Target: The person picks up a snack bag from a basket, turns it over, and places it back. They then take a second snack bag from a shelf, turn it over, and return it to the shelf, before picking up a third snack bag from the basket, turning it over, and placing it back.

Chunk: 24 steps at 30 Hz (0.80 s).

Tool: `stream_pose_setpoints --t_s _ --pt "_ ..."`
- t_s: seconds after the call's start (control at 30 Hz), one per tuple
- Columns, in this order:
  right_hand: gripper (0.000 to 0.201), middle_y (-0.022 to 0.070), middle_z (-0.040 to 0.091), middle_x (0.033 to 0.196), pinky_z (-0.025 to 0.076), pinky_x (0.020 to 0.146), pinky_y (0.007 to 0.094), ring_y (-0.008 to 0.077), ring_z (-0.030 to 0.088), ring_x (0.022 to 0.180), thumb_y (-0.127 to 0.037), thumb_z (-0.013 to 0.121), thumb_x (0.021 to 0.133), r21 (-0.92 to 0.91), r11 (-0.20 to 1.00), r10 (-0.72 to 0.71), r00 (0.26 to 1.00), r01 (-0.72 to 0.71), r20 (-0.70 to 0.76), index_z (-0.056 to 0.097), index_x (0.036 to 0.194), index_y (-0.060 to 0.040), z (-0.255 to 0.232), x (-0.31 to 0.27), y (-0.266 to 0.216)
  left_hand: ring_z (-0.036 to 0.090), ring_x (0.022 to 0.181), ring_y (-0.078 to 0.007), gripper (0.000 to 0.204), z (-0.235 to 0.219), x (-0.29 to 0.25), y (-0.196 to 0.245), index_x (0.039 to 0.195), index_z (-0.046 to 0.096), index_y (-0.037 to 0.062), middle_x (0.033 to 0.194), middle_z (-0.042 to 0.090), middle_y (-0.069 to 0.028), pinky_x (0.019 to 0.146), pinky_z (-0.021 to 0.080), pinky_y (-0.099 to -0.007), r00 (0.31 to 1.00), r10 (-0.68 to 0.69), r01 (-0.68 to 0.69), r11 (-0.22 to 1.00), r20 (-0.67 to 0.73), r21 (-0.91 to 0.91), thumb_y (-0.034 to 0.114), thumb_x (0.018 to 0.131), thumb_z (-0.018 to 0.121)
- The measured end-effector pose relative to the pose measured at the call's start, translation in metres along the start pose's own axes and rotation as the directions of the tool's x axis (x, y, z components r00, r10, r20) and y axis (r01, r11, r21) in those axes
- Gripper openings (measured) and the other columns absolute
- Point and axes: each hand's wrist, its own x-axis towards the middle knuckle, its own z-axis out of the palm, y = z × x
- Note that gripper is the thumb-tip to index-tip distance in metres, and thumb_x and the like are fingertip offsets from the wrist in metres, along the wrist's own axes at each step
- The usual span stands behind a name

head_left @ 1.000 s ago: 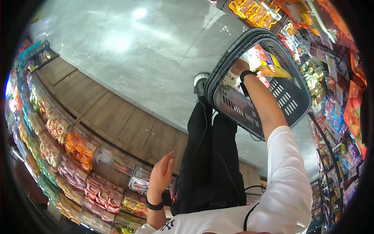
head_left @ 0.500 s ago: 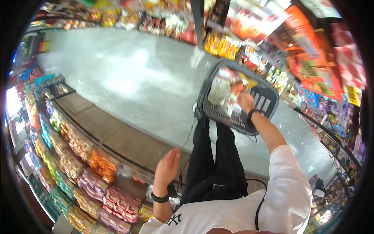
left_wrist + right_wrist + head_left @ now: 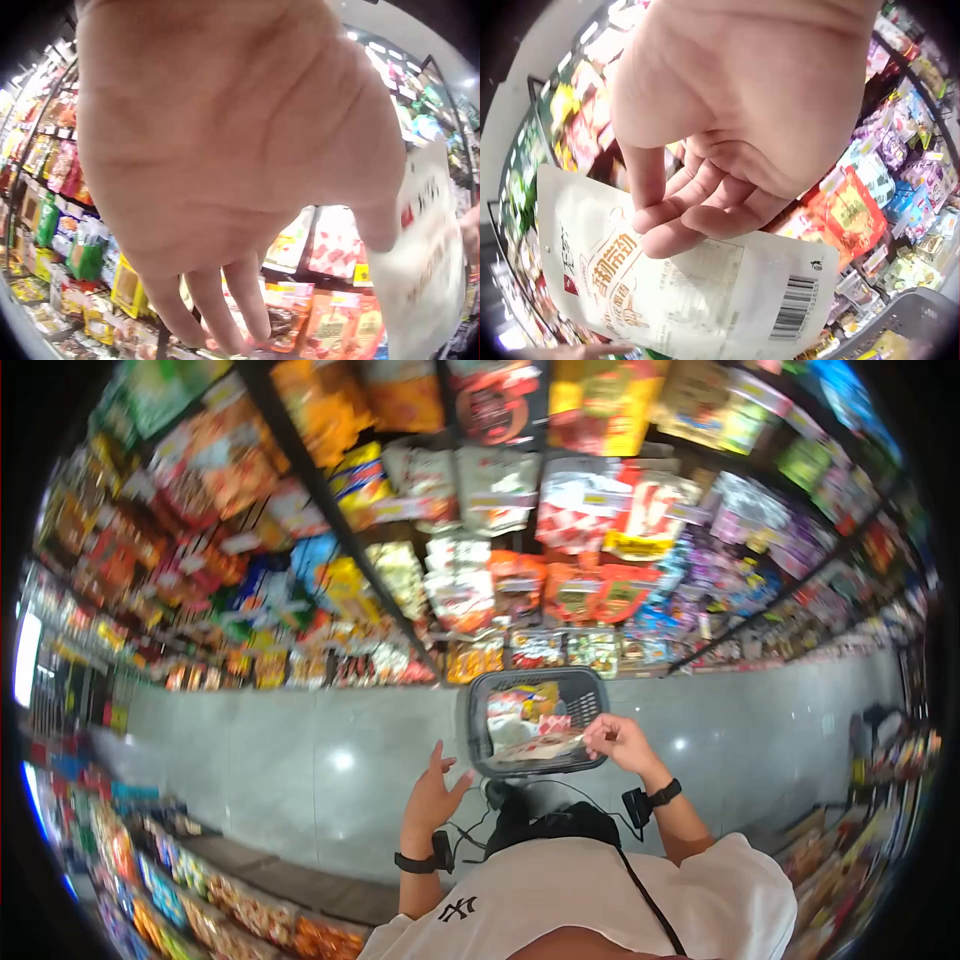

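Note:
In the head view, my right hand (image 3: 620,742) pinches the edge of a cream snack pouch (image 3: 540,746) over the near side of the dark grey shopping basket (image 3: 598,690). Up close in the right wrist view, the pouch (image 3: 705,300) shows a barcode and orange-brown lettering, with thumb and fingertips gripping its top edge. My left hand (image 3: 430,800) holds nothing; its fingers are spread, left of the basket. In the left wrist view the left thumb overlaps the pouch (image 3: 424,277). Inside the basket lies a yellow and blue snack bag (image 3: 540,698) among other packets.
A tall shelf wall of hanging snack bags (image 3: 500,490) stands beyond the basket, divided by black uprights. Grey tiled floor (image 3: 270,740) runs along its foot. Behind on the left is a lower shelf of packets (image 3: 240,900). Thin cables (image 3: 470,835) hang near the legs.
My right hand has come up from inside the basket with the pouch. The view has swung round to face the snack wall, and the left hand, fingers now spread, is nearer the basket.

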Motion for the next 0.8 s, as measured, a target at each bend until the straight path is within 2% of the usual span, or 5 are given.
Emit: stream_pose_setpoints --t_s 0.13,0.3,0.47,0.57,0.8 --pt "0.009 0.0025 0.070 0.081 0.053 0.070 0.0254 0.0100 0.069 0.074 -0.008 0.071 0.100 0.279 0.945 -0.146 0.983 0.172 -0.109 0.065 0.101 -0.0020 -0.014 -0.113 -0.064 0.057 0.136 -0.0367 0.103 0.043 0.009 0.065 0.161 0.031 0.0011 0.144 0.061 -0.0249 0.113 0.045 -0.0431 0.911 0.356 -0.308 0.923 0.209 -0.231 0.034 0.082 0.089" --pt "0.010 0.0021 0.070 0.079 0.052 0.066 0.0258 0.0106 0.069 0.072 -0.009 0.070 0.101 0.248 0.914 -0.233 0.915 0.322 -0.329 0.062 0.098 -0.0039 -0.031 -0.233 -0.064 0.056 0.138 -0.0268 0.090 0.115 -0.013 0.170 0.161 0.038 0.0079 0.147 0.061 -0.0177 0.114 0.045 -0.0392 0.565 0.552 -0.342 0.833 0.613 -0.435 0.021 0.086 0.086" --pt "0.009 -0.0004 0.066 0.072 0.044 0.057 0.0215 0.0065 0.062 0.061 -0.009 0.070 0.101 0.239 0.894 -0.137 0.739 0.379 -0.659 0.062 0.098 -0.0050 -0.049 -0.340 -0.043 0.068 0.116 -0.0325 0.044 0.203 -0.070 0.213 0.132 0.068 0.0046 0.130 0.071 -0.0167 0.099 0.053 -0.0388 0.505 0.756 -0.597 0.654 0.416 -0.465 0.030 0.097 0.075" --pt "0.010 -0.0034 0.060 0.066 0.037 0.052 0.0193 0.0030 0.053 0.054 -0.009 0.071 0.100 0.214 0.908 -0.081 0.654 0.359 -0.753 0.062 0.099 -0.0053 -0.053 -0.393 -0.023 0.059 0.130 -0.0308 0.044 0.231 -0.090 0.241 0.135 0.065 0.0010 0.139 0.066 -0.0163 0.111 0.044 -0.0410 0.473 0.594 -0.432 0.800 0.650 -0.417 0.024 0.099 0.074" --pt "0.025 -0.0115 0.051 0.065 0.029 0.051 0.0181 -0.0028 0.039 0.055 -0.009 0.078 0.094 0.142 0.956 -0.048 0.618 0.255 -0.784 0.067 0.115 -0.0004 -0.068 -0.441 0.000 0.077 0.100 -0.0313 0.043 0.279 -0.109 0.289 0.127 0.069 0.0019 0.110 0.078 -0.0184 0.088 0.058 -0.0387 0.432 0.635 -0.450 0.767 0.640 -0.457 0.035 0.100 0.072"
